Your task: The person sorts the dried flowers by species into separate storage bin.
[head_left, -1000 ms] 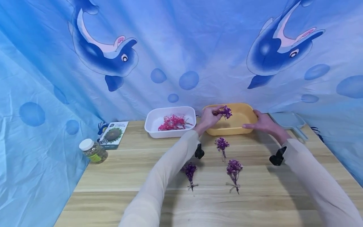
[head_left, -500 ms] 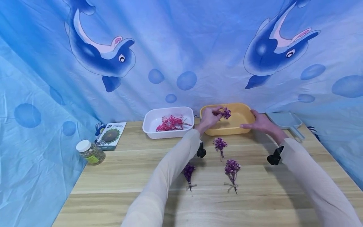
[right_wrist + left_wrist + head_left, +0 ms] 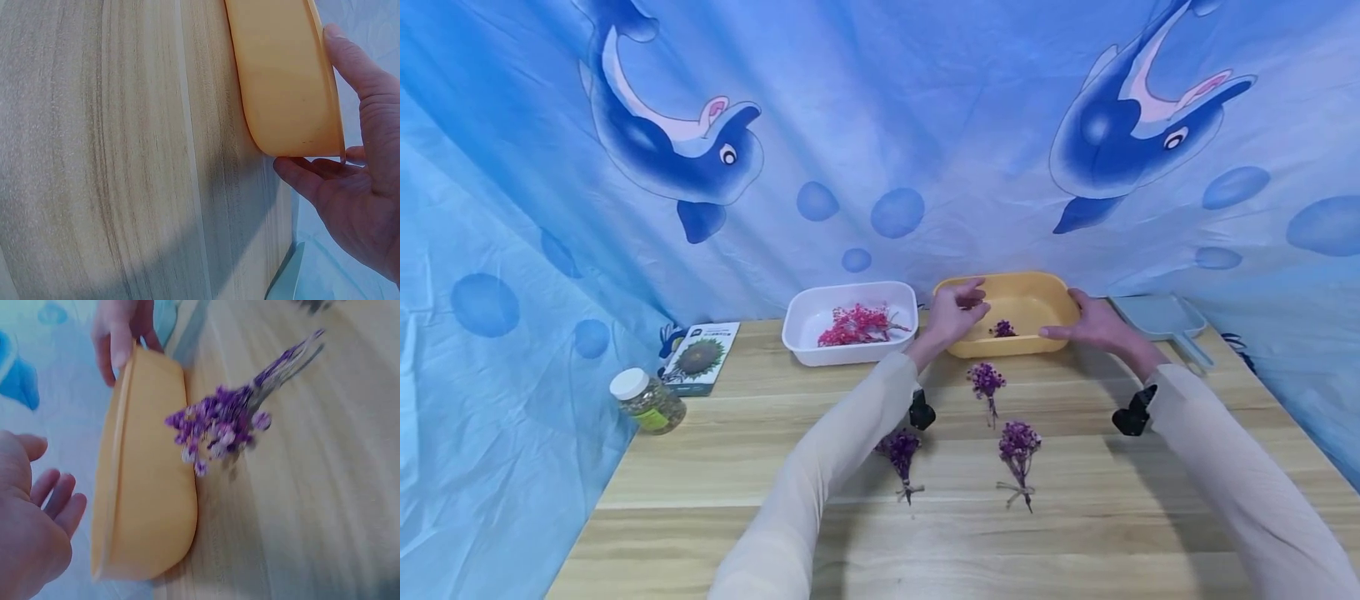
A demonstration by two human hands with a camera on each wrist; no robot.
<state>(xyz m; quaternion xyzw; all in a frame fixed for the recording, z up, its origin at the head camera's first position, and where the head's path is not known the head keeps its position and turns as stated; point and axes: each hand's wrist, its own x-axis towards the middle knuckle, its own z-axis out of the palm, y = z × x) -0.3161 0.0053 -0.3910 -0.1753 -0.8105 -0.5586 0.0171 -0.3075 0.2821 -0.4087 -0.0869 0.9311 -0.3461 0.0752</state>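
Note:
My left hand (image 3: 953,317) hovers over the left end of a yellow plastic basin (image 3: 1000,347), its fingers loosely bent and holding nothing. Inside the basin lies a small bunch of purple dried flowers (image 3: 1002,329), its stems hidden behind the front wall. My right hand (image 3: 1099,325) grips the basin's right end; in the right wrist view the thumb (image 3: 350,59) rests at the rim and the fingers (image 3: 306,178) press against the end wall. On the table in front lie three more purple bunches: one close to the basin (image 3: 986,382), one tied with twine (image 3: 1019,446), and another tied one (image 3: 901,452) by the left sleeve.
A white basin (image 3: 838,353) with pink dried flowers (image 3: 857,325) stands left of the yellow one. Farther left are a sunflower-printed packet (image 3: 700,357) and a white-lidded jar (image 3: 649,402). A grey-blue dustpan (image 3: 1161,318) lies at the right, before a dolphin-printed curtain (image 3: 880,125).
My left hand has let go of the purple bunch, which has dropped into the yellow basin, and its fingers have spread. The right hand keeps its hold on the basin.

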